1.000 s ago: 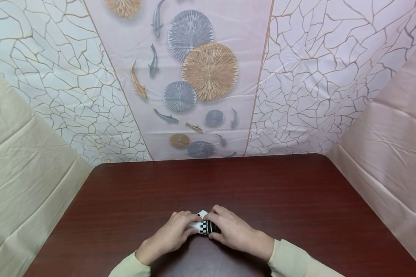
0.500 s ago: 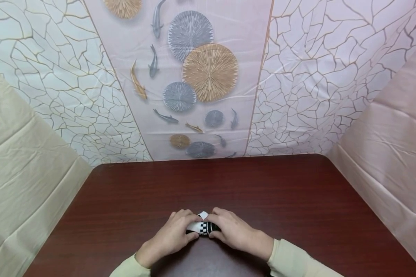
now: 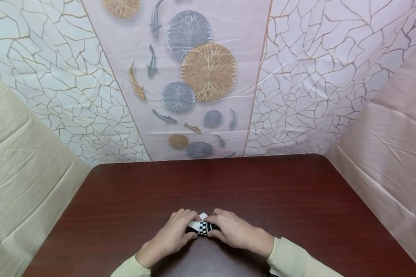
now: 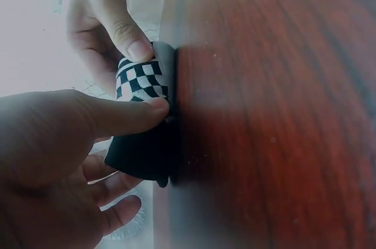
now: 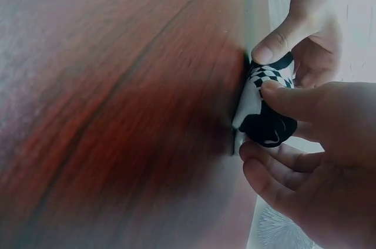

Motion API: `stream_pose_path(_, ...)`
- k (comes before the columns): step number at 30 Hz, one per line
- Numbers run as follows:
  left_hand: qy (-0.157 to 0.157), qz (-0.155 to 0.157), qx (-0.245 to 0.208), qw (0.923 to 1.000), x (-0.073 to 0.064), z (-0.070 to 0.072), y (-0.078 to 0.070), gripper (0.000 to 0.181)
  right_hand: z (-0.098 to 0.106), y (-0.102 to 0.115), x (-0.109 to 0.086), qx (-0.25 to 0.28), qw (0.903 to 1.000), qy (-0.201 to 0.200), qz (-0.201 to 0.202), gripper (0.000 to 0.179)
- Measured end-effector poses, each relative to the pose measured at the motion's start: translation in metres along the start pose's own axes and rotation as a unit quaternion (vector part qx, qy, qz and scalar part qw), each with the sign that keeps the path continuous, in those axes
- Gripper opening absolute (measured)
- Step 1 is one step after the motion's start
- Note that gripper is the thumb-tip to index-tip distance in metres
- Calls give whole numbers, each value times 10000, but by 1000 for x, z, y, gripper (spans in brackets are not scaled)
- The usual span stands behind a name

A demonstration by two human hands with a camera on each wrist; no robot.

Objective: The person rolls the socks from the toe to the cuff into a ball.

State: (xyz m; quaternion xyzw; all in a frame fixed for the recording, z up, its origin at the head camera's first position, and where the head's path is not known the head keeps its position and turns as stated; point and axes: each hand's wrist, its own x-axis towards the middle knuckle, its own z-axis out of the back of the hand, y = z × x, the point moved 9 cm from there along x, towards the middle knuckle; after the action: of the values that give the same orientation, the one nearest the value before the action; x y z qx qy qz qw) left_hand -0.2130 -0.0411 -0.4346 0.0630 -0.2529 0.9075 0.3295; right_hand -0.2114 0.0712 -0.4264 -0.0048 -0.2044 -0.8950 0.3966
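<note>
A rolled black-and-white sock [image 3: 202, 227] with a checkered band lies on the table between the two hands. My left hand [image 3: 173, 232] grips its left end, thumb on the near side and fingers over the far side. At the other end my right hand [image 3: 234, 231] holds the roll the same way. In the left wrist view the left thumb presses on the sock [image 4: 141, 78] just below the checks. The right wrist view shows a black part of the sock [image 5: 270, 128] with a small white mark. A white flap sticks out beyond the roll; the fingers hide both ends.
The dark red wooden table [image 3: 208, 184] stretches out around the hands. Behind it hangs a patterned curtain [image 3: 208, 127] with fish and round shapes. Plain beige cloth [image 3: 384, 161] closes off the right side, and similar cloth [image 3: 31, 173] the left.
The sock has turned a little in the fingers: more black shows at its left end, and less of the white flap shows beyond it. Both hands stay nearly in place.
</note>
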Motion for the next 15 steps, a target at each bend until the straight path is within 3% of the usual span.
stream_pose_path(7, 68, -2, -76, 9999, 0, 3, 1, 23, -4, -2, 0, -137, 9998, -14, -108, 28)
stream_pose_path(15, 234, 10, -59, 9997, 0, 2, 1, 18, -4, -2, 0, -369, 9987, -332, -78, 41)
